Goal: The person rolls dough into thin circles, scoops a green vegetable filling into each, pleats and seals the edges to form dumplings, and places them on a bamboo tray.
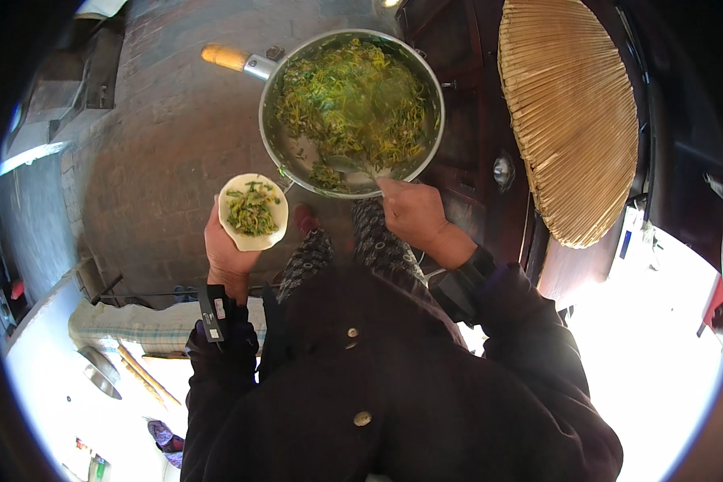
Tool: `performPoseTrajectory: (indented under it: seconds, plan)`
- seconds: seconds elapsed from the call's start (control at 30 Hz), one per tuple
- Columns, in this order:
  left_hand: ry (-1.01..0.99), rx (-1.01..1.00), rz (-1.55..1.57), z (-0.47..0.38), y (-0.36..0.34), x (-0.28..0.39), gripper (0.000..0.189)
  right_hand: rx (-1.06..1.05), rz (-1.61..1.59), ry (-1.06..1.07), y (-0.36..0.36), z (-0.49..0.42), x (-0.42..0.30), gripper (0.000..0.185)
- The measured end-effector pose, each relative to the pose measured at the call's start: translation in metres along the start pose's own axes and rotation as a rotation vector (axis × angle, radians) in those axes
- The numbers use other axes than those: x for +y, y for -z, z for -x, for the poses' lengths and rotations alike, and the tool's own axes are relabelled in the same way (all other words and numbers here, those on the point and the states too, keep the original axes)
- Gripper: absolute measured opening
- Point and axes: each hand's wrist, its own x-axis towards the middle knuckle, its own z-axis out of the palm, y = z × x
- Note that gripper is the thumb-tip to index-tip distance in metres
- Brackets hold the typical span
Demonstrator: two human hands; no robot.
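My left hand [232, 253] holds a round pale dough wrapper [244, 242] on its palm and fingers, with a mound of chopped green filling [252, 211] in the middle. In front of me is a metal pan [267, 135] with a wooden handle [224, 56] pointing to the left. Chopped greens [352, 99] fill most of it, and bare metal shows along the near side. My right hand [414, 211] is at the pan's near rim, gripping a metal spoon [341, 162]. The spoon's bowl lies among the greens; its handle is mostly hidden by my fingers.
A large round mat of woven stalks [569, 120] leans over dark wooden cabinets [452, 126] on the right. Brick flooring [156, 150] spreads at the left. Behind my left arm lies a checked cloth [138, 328], with a metal basin [101, 375] and wooden sticks [147, 373] beyond it.
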Motion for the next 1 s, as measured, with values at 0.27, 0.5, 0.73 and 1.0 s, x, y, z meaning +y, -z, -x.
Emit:
performPoseTrajectory:
  seconds: [0.27,0.5,0.73,1.0]
  plan:
    - [0.166,-0.049,0.148,0.000,0.018,-0.033,0.047,-0.167,0.101,0.012,-0.022,0.001,-0.005,0.018]
    - [0.145,0.005,0.102,-0.003,0.010,-0.032,0.047,-0.144,-0.173,-0.012,-0.024,-0.012,0.026,0.032]
    - [0.089,-0.055,0.123,-0.010,-0.006,-0.014,0.049,-0.135,-1.256,-0.698,-0.002,-0.018,0.026,0.026]
    - [0.069,-0.225,0.189,-0.050,-0.045,-0.009,0.052,0.143,-1.073,-0.537,0.066,-0.034,-0.022,0.028]
